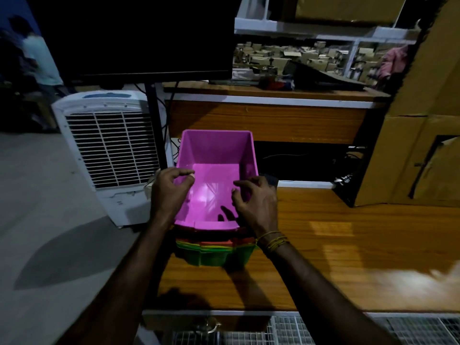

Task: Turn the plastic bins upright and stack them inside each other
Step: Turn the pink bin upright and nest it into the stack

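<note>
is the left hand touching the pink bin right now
Cannot tell. In the head view the left hand hovers over the left wall of the pink bin, fingers loosely curled, overlapping it from above, so neither contact nor a gap shows plainly.

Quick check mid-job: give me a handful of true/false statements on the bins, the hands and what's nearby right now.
1. The pink bin is upright on top of the stack. True.
2. The bottom bin is blue. False: the lowest one showing is the green bin.
3. Both hands are over the pink bin, the left hand at its left wall, the right hand at its right. True.
4. The stack sits on the floor. False: it stands on the wooden table.
5. An air cooler stands left of the stack. True.
</note>
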Action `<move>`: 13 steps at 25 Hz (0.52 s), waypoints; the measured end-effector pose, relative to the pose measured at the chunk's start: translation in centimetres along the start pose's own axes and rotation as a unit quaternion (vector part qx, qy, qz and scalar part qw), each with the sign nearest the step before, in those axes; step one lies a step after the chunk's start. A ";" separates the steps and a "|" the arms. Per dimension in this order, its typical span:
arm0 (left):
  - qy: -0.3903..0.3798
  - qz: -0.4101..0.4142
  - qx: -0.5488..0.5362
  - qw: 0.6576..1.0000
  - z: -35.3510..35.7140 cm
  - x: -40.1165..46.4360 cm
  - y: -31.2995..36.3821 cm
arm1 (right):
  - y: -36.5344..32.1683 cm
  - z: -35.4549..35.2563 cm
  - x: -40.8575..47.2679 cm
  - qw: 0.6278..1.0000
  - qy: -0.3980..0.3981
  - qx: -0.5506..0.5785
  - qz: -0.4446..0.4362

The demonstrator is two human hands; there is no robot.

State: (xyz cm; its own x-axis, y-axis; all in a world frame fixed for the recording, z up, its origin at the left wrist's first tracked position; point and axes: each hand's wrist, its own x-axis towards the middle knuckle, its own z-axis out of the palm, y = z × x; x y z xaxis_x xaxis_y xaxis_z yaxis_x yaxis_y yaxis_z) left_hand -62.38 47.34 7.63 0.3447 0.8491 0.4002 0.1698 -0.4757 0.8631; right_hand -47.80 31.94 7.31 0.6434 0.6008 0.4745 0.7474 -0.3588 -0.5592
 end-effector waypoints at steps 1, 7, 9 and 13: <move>-0.006 -0.007 0.020 1.000 0.4 -0.3 -0.3 | 0.5 0.5 -0.1 1.000 -0.013 -0.012 0.010; -0.037 -0.029 0.130 0.990 2.8 -0.5 -2.2 | 2.5 2.3 -0.4 0.994 -0.079 -0.070 0.042; -0.066 -0.043 0.173 0.982 3.4 -0.7 -3.0 | 2.9 2.9 -0.6 0.990 -0.100 -0.088 0.042; -0.110 -0.054 0.259 0.958 4.2 -1.5 -4.3 | 3.9 4.4 -1.1 0.986 -0.125 -0.106 0.037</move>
State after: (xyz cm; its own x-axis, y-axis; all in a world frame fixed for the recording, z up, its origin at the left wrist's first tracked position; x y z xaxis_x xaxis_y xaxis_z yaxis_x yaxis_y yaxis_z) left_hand -59.76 47.17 2.08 0.4758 0.8581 0.1931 0.6315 -0.4861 0.6041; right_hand -46.31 32.98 1.60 0.6567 0.7151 0.2397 0.7342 -0.5335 -0.4198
